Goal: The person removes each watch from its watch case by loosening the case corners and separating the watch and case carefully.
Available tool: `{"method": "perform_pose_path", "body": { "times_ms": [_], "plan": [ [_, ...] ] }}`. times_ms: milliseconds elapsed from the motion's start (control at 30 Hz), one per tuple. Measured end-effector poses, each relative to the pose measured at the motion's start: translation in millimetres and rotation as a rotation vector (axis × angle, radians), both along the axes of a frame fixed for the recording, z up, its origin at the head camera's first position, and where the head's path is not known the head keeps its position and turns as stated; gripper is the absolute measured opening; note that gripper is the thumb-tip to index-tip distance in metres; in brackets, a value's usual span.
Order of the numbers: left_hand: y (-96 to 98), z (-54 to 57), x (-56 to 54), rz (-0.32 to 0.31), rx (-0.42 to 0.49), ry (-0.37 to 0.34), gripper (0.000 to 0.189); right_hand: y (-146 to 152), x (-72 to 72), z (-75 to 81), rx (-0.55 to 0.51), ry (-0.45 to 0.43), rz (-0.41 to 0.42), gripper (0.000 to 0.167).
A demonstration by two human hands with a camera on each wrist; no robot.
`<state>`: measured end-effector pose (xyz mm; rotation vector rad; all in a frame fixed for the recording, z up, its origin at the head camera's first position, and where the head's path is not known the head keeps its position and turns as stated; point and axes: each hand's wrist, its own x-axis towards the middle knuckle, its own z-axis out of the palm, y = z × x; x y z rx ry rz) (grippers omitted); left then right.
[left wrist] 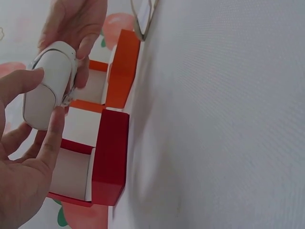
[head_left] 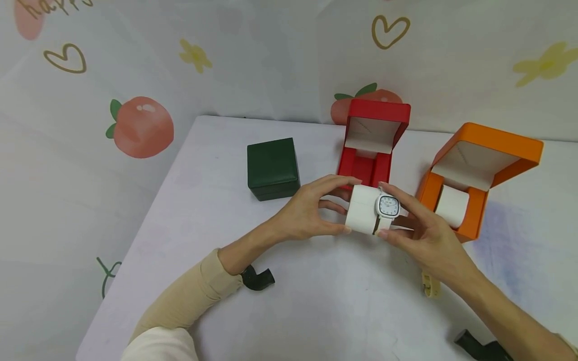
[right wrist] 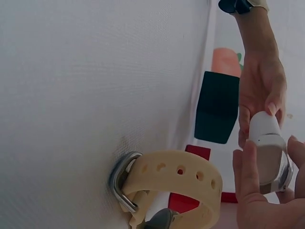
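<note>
A white watch cushion [head_left: 361,208] is held off the table between both hands, in front of the red box. Around its right end sits a white watch [head_left: 389,206] with a squarish white dial facing up. The left hand [head_left: 307,210] grips the cushion's left end between thumb and fingers; in the left wrist view, the thumb lies on top of the cushion [left wrist: 53,71]. The right hand [head_left: 429,233] pinches the watch end with thumb and index finger. The red watch box [head_left: 379,111], just behind the hands, stands with its lid up and no cushion visible inside.
An orange box [head_left: 510,143], lid up, holds another white cushion [head_left: 452,205] at the right. A shut green box [head_left: 273,165] stands left of the red one. Beside the right forearm lies a beige-strapped watch [head_left: 431,285]. A wall cloth hangs behind the table.
</note>
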<state>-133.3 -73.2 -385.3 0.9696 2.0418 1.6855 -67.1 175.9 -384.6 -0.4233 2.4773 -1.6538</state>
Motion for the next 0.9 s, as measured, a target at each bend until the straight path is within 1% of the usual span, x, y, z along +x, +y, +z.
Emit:
{"method": "perform_pose_path", "body": {
  "times_ms": [200, 467, 700, 900],
  "plan": [
    [-0.6, -0.2, 0.1, -0.004, -0.013, 0.007, 0.077, 0.8, 1.8, 0.3, 0.028, -0.010, -0.019, 0.070],
    [-2.6, -1.2, -1.5, 0.025, -0.041, 0.029, 0.078, 2.6, 2.3, 2.3, 0.024, -0.019, -0.029, 0.069],
    [-4.3, -2.2, -2.5, 0.044, -0.054, 0.022, 0.078, 3.8, 5.1, 1.8, 0.061, -0.066, -0.052, 0.068],
    [-4.1, -3.3, -2.8, 0.056, -0.057, 0.024, 0.078, 3.5, 4.8, 0.1, 0.038, -0.083, -0.040, 0.068]
  ]
}}
